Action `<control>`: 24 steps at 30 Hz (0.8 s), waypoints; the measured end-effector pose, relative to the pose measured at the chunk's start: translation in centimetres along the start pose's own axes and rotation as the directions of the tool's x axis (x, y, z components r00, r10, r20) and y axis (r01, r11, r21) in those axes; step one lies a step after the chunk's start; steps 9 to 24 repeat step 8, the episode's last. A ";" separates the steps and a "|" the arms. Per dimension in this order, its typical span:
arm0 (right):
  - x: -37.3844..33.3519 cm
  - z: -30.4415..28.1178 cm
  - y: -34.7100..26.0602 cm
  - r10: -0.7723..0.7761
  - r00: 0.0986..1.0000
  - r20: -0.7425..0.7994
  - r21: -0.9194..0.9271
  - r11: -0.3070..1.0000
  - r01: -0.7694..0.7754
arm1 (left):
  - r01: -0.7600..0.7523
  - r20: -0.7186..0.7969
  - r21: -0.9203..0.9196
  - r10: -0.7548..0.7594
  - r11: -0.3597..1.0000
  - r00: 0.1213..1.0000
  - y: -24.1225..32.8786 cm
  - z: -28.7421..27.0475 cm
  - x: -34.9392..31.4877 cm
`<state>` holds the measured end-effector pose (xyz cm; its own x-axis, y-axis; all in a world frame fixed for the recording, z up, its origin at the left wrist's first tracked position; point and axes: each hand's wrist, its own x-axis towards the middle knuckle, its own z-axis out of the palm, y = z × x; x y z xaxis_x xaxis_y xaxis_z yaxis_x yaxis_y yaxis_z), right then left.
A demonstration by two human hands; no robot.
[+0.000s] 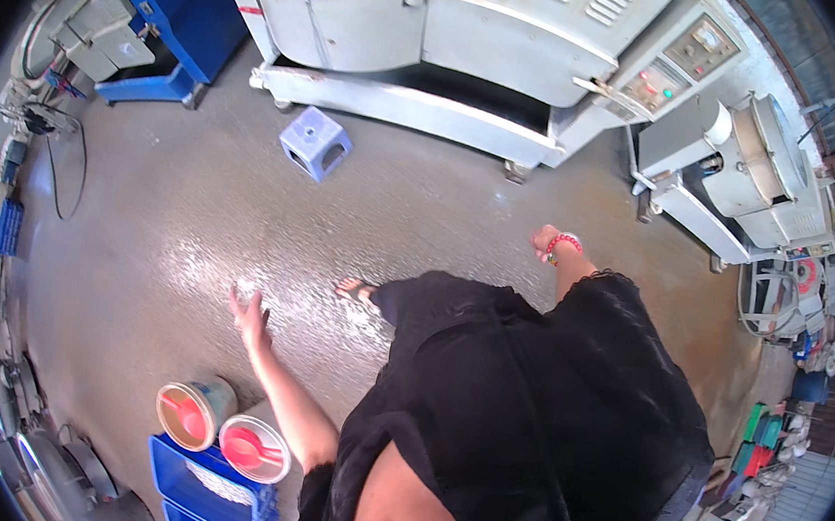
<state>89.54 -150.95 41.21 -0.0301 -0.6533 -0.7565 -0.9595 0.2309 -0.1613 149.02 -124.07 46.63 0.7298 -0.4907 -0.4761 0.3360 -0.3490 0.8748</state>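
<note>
My left hand (250, 320) is held out over the wet floor with its fingers spread and nothing in it. Nearest to it are two buckets: a beige bucket (213, 397) and a white bucket (281, 448), each with a red scoop inside. Farther off to the right, my right hand (544, 241) hangs beside my body, a red beaded bracelet (567, 241) at its wrist. Its fingers look curled, but they are small and partly turned away, so what they do is unclear. It touches nothing I can see.
A small lilac plastic stool (316, 143) stands on the floor ahead. Behind it is a large white machine (359, 29), with a blue machine (195, 13) to the left and another white machine (737, 181) at right. Blue crates (161, 472) sit at the lower left.
</note>
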 end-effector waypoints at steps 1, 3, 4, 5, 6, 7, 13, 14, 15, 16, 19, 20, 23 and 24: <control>0.6 1.1 -2.6 0.001 1.000 -0.026 -0.067 0.998 -0.003 | 0.007 -0.053 -0.007 -0.007 1.000 0.999 1.4 -3.9 0.3; 4.1 1.8 -9.5 -0.097 0.989 -0.112 -0.154 0.985 0.079 | 0.027 -0.277 0.081 -0.003 0.996 0.961 -0.5 -13.2 1.8; 6.0 2.6 -13.9 -0.194 0.970 -0.150 -0.183 0.969 0.165 | 0.096 -0.403 0.122 -0.039 0.988 0.914 -0.9 -17.0 1.0; 6.1 3.4 -21.5 -0.285 0.941 -0.181 -0.065 0.958 0.278 | 0.116 -0.474 0.058 -0.075 0.992 0.877 -4.4 -23.6 0.6; 5.3 3.2 -28.3 -0.375 0.902 -0.215 0.018 0.922 0.387 | 0.412 -0.669 0.134 -0.225 0.901 0.708 -5.1 -24.9 -1.7; 7.6 4.3 -31.4 -0.515 0.828 -0.221 -0.032 0.852 0.522 | 0.642 -0.749 0.075 -0.382 0.763 0.541 -6.0 -25.4 -3.6; 9.0 4.5 -34.7 -0.675 0.713 -0.190 -0.095 0.735 0.671 | 0.572 -0.616 -0.105 -0.505 0.814 0.605 -11.1 -27.9 -5.3; 9.0 4.5 -34.7 -0.675 0.713 -0.190 -0.095 0.735 0.671 | 0.572 -0.616 -0.105 -0.505 0.814 0.605 -11.1 -27.9 -5.3; 9.0 4.5 -34.7 -0.675 0.713 -0.190 -0.095 0.735 0.671 | 0.572 -0.616 -0.105 -0.505 0.814 0.605 -11.1 -27.9 -5.3; 9.0 4.5 -34.7 -0.675 0.713 -0.190 -0.095 0.735 0.671 | 0.572 -0.616 -0.105 -0.505 0.814 0.605 -11.1 -27.9 -5.3; 9.0 4.5 -34.7 -0.675 0.713 -0.190 -0.095 0.735 0.671 | 0.572 -0.616 -0.105 -0.505 0.814 0.605 -11.1 -27.9 -5.3; 9.0 4.5 -34.7 -0.675 0.713 -0.190 -0.095 0.735 0.671 | 0.572 -0.616 -0.105 -0.505 0.814 0.605 -11.1 -27.9 -5.3; 9.0 4.5 -34.7 -0.675 0.713 -0.190 -0.095 0.735 0.671 | 0.572 -0.616 -0.105 -0.505 0.814 0.605 -11.1 -27.9 -5.3; 9.0 4.5 -34.7 -0.675 0.713 -0.190 -0.095 0.735 0.671 | 0.572 -0.616 -0.105 -0.505 0.814 0.605 -11.1 -27.9 -5.3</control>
